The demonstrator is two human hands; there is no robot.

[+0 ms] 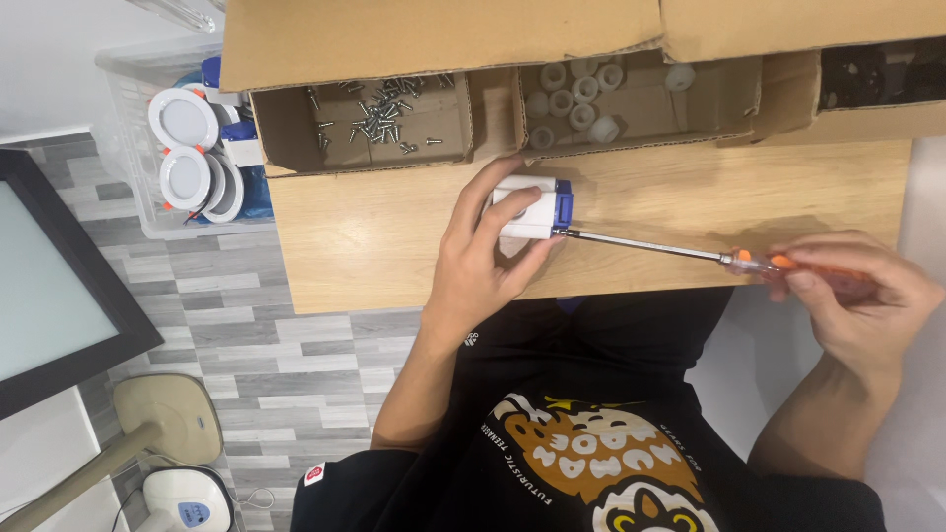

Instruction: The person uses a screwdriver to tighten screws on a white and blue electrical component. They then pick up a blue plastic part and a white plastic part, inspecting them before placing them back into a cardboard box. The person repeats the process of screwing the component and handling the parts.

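My left hand (483,256) grips a small white box-shaped part with a blue end (532,209), holding it down on the wooden table (374,236). My right hand (847,296) is closed around the orange handle of a long screwdriver (641,244). Its metal shaft runs left and the tip meets the blue end of the white part.
Open cardboard boxes stand along the table's far edge: one with several loose screws (379,118), one with several white round parts (576,94), one with dark parts (877,74). A clear plastic bin of round white lamps (187,148) sits on the floor at left, near a dark-framed panel (49,286).
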